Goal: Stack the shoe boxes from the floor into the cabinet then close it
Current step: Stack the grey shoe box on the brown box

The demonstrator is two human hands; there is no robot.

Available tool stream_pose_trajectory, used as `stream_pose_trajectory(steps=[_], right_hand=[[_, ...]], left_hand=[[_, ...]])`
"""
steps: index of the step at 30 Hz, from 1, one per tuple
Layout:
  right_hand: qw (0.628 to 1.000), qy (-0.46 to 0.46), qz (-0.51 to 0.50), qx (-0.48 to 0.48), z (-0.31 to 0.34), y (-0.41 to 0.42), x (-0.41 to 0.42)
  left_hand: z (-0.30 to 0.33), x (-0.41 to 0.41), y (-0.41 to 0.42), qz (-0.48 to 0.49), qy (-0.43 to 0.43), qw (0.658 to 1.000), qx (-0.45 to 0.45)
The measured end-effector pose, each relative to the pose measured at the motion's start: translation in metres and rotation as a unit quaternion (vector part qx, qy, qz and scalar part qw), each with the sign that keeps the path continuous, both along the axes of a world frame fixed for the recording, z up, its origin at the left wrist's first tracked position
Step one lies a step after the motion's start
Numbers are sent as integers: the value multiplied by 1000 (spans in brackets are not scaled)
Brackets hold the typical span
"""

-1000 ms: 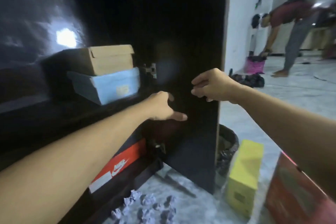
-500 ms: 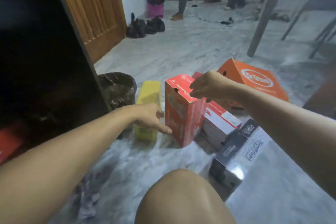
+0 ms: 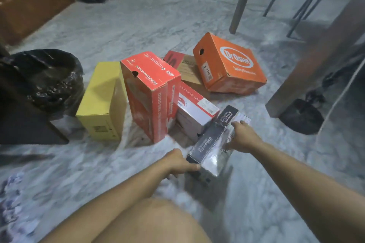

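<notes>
Both hands have come down off the cabinet door, which they touched a second ago, and now close on the black box (image 3: 214,142), the shoe box nearest the person, lying on the floor at about 5 o'clock from the box cluster. The left hand (image 3: 177,162) grips its near corner, thumb on top and fingers curled under the edge; the right hand (image 3: 242,138) holds the far long side, fingers curled over the glossy lid. Half a second ago both hands hovered higher, over the red box (image 3: 150,94), so the choice has shifted to the black one. It leans against the white-and-red box (image 3: 195,116), just at 11 o'clock from it. The red box stands on end at the middle of the cluster, the yellow box (image 3: 102,100) touching it at 9 o'clock, the orange box (image 3: 229,63) tilted at 2 o'clock over a flat brown box (image 3: 187,71). The cabinet is mostly out of view, to the left. By my judgement the lift is about to begin, with five more boxes left on the floor.
</notes>
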State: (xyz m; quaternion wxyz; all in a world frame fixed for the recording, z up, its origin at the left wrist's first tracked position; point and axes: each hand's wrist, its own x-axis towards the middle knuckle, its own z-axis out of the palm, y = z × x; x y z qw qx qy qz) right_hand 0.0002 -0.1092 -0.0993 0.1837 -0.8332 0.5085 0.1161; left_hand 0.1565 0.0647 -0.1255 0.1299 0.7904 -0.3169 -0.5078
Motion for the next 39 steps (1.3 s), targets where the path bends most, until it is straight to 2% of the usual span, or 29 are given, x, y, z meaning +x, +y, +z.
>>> stream_pose_trajectory(steps=[7, 10, 15, 18, 20, 22, 26, 30, 34, 39], right_hand=[[995, 9, -95, 4, -27, 12, -28], [993, 15, -113, -5, -30, 25, -29], [989, 12, -147, 21, -35, 29, -39], [977, -62, -200, 47, -39, 12, -49], [958, -136, -243, 65, -37, 0, -54], [945, -162, -269, 96, -30, -4, -57], [935, -142, -283, 158, -12, 5, -52], [936, -154, -267, 170, 9, 21, -42], [903, -238, -282, 219, 31, 41, -32], [904, -261, -228, 249, 59, 78, -1]], left_hand=[[-27, -28, -12, 84, 63, 993, -52], [-42, -28, -16, 102, 13, 992, -72], [-25, -23, -1, 62, -65, 994, -58], [-24, -17, 9, 36, -75, 995, -57], [-23, -12, 15, 33, -58, 996, -54], [-21, -9, 20, 42, -28, 997, -58], [-11, -3, 32, 119, 67, 989, -56], [8, 9, 46, 217, 128, 966, -49], [25, 34, 64, 314, 111, 940, -79], [64, 62, 99, 369, 30, 921, -121]])
